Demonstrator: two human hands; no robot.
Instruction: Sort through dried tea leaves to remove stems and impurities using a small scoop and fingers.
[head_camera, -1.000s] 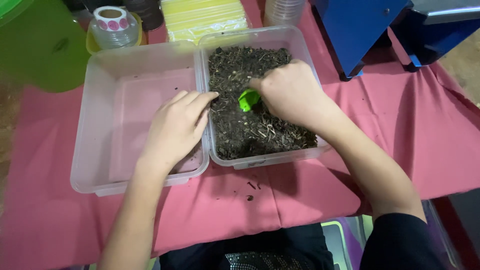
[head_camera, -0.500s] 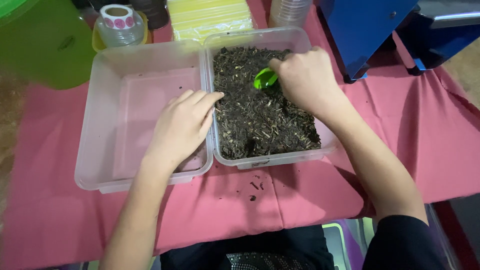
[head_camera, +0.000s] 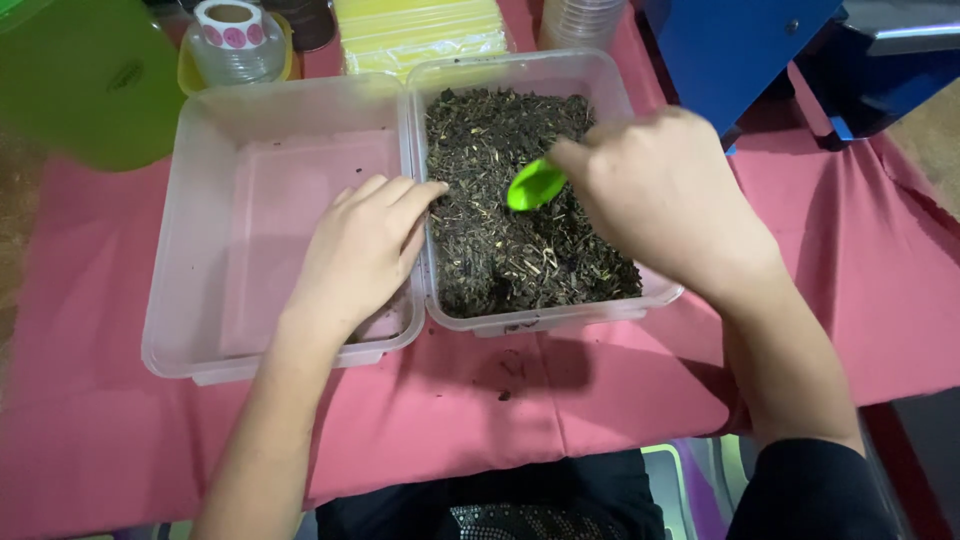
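Note:
Two clear plastic tubs sit side by side on a pink cloth. The right tub holds dark soil-like material with bits of straw. The left tub is nearly bare. My right hand is shut on a small bright green scoop, raised just above the dark material. My left hand rests flat on the rim where the two tubs meet, fingers together and pointing at the right tub, holding nothing.
A green container stands at the back left. Behind the tubs are a roll of stickers, a yellow packet and stacked clear cups. A blue machine stands at the back right. Crumbs lie on the cloth.
My right hand has lifted the green scoop up out of the dark material and drawn it towards me. My left hand has stayed on the rim.

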